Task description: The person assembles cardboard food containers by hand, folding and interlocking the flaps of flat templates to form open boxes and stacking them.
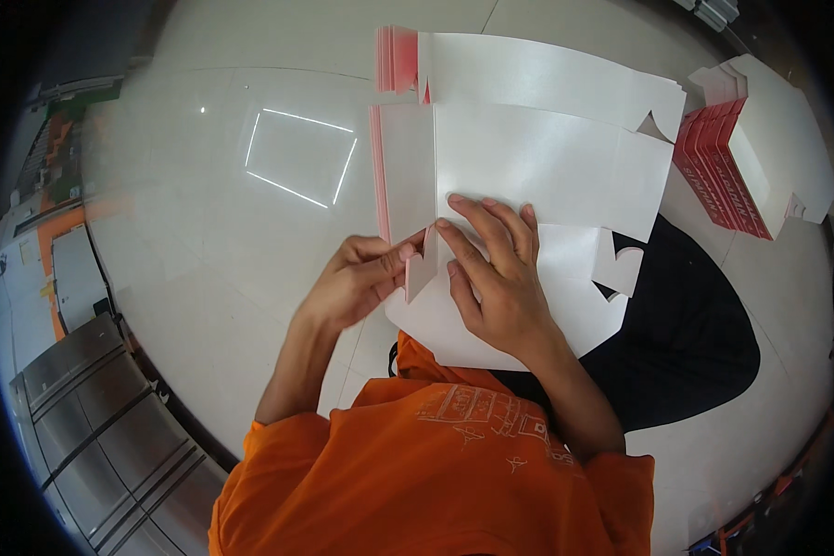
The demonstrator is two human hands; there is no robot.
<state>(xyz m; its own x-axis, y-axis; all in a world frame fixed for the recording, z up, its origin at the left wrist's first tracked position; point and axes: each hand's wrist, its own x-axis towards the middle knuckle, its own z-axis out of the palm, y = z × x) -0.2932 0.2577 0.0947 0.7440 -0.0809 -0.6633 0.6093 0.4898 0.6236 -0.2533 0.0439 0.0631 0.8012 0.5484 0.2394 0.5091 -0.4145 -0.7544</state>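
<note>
A stack of flat cardboard box blanks [551, 162], white on the upper face and red at the edges, lies across my lap. My left hand [347, 283] pinches a small side flap [421, 275] at the left edge of the blank nearest me, and the flap stands up from the sheet. Fingers spread, my right hand [508, 287] rests flat on the white card just right of that flap's crease. Farther up the left side, a larger side panel [410, 171] is also bent up. Notched tabs [621, 264] show at the right edge.
Red and white folded cartons [732, 171], nested together, stand on the tiled floor [204, 167] to the right. My black-clad leg [690, 334] is bent beneath the card. A steel cabinet [111, 426] is at the lower left.
</note>
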